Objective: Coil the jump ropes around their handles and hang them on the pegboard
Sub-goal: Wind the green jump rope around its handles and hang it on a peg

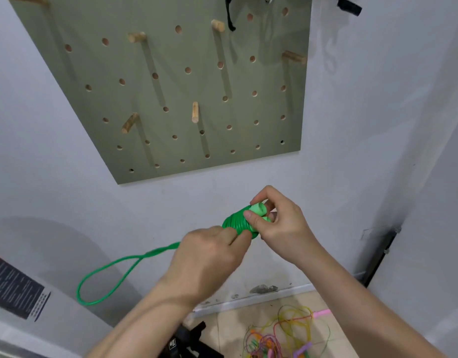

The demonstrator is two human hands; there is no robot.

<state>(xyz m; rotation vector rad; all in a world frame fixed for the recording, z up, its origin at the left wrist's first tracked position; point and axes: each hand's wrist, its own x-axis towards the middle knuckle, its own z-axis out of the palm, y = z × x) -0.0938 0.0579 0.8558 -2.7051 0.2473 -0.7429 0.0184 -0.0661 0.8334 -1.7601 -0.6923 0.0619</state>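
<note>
At the far left, a white rounded casing is carrying a black printed label. Its lettering is too small to read, and the casing is running out of the frame. Beside it, the loose length of the green jump rope is hanging in an open loop in front of the wall, twisting on itself before passing behind the left hand. That hand is curling its fingers about the rope at the lower end of the coil; the knuckles are hiding the exact grip point. The coil is sitting tightly wound around the pale green handles, in mid-air below the pegboard and apart from it. The right hand is pinching the handles, its thumb pressing on the coil's edge. Both hands are working close together, clamped on the same rope.

The olive pegboard is hanging on a grey-white wall, with several wooden pegs projecting from it. A black strap is hanging near its top, cut off by the frame. A second black item is showing at top right, identity unclear. A black object is lying at bottom centre on the tiled floor, partly covered by the left forearm. To its right, a tangle of coloured ropes is lying with a pink handle poking out. A dark metal strip is running down the right wall.
</note>
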